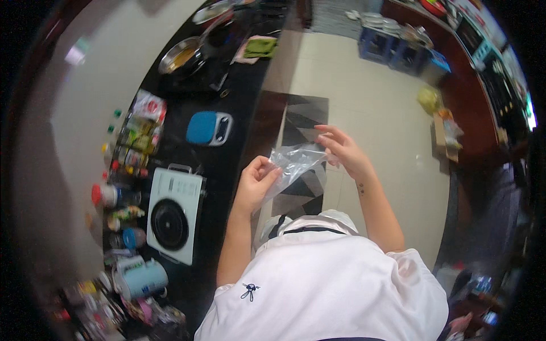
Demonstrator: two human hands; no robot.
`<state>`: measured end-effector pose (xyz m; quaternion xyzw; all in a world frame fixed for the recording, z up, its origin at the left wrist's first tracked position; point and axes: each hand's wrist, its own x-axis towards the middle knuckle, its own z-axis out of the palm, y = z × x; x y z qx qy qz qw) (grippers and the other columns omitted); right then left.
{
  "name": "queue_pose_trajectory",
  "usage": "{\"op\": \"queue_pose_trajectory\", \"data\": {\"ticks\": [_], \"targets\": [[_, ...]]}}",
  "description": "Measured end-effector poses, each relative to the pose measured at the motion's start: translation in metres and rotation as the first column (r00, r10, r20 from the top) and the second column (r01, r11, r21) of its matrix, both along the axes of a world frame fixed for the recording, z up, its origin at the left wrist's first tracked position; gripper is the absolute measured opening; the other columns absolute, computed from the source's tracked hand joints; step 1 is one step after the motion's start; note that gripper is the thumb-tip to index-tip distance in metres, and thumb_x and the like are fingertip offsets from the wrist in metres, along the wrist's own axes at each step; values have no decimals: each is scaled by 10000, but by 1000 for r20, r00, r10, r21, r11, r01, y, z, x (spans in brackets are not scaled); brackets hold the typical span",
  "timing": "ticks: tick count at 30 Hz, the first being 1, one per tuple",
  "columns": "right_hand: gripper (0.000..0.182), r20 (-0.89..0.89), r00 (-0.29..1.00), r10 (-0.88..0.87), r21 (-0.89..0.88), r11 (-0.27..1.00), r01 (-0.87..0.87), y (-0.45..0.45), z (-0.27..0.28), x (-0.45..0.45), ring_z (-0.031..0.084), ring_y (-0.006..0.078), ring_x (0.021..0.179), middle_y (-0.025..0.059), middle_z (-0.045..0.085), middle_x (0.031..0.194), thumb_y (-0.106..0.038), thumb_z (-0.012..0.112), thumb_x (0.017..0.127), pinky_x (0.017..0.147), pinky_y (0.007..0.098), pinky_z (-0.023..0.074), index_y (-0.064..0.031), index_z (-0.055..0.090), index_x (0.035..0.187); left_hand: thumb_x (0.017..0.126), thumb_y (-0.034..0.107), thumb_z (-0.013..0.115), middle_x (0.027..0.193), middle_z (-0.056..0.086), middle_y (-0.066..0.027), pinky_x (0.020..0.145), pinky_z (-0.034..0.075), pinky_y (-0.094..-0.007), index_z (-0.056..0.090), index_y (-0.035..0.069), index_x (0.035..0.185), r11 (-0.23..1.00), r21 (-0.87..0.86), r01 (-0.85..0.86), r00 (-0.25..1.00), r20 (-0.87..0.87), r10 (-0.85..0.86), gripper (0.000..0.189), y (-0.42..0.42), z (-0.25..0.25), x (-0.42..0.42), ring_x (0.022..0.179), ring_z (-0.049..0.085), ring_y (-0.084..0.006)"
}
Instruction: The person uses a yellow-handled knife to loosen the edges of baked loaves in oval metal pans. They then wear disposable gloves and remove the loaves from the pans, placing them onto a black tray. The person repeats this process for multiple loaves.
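A clear plastic bag (294, 168) is stretched between my two hands over the floor, beside the counter edge. My left hand (258, 181) pinches its left side between thumb and fingers. At the bag's upper right corner is my right hand (341, 149), its index finger and thumb partly spread and its lower fingers against the plastic. On the black counter to the left lie a blue and white kitchen scale (209, 128) and a white single-burner cooktop (175, 215) with a round black plate.
Bottles and seasoning packets (140, 132) line the counter's wall side, with a light blue electric kettle (143, 279) below them. Further up are a metal pan (181, 55) and a folded green cloth (260, 47). Blue stools (375, 42) and a cardboard box (441, 136) stand on the floor at right.
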<state>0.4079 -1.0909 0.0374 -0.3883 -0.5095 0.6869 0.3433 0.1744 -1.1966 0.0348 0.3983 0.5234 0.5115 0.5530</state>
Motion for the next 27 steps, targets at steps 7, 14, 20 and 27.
{"op": "queue_pose_trajectory", "data": {"ticks": [7, 14, 20, 27], "targets": [[348, 96, 995, 11, -300, 954, 18, 83, -72, 94, 590, 91, 594, 56, 667, 840, -365, 677, 903, 560, 220, 478, -42, 665, 1033, 893, 47, 662, 1018, 677, -46, 837, 497, -237, 620, 21, 1121, 940, -19, 340, 931, -131, -339, 232, 151, -28, 51, 917, 636, -99], [179, 2, 854, -520, -70, 852, 519, 218, -105, 157, 588, 94, 815, -6, 664, 856, -249, 691, 884, 776, 242, 447, -82, 683, 821, 888, 237, 715, 670, 539, 90, 502, 274, -196, 663, 60, 886, 820, -191, 540, 821, -97, -563, 185, 345, -81, 102, 576, 400, 6], [231, -5, 714, -700, 115, 709, 696, 323, -77, 213, 562, 90, 635, -4, 614, 678, -282, 633, 937, 646, 233, 440, -84, 634, 817, 924, 394, 641, 542, 482, 54, 510, 330, -266, 624, 21, 604, 800, -232, 554, 535, -637, -555, 491, 495, -67, 188, 516, 399, -68], [242, -121, 656, -745, -257, 662, 704, 458, -86, 275, 377, 44, 400, -27, 488, 560, -294, 575, 975, 395, 221, 333, -81, 565, 861, 960, 495, 548, 860, 660, -43, 697, 466, -303, 677, 38, 1004, 814, -204, 544, 834, 22, -552, 478, 647, -90, 223, 779, 593, -147]]}}
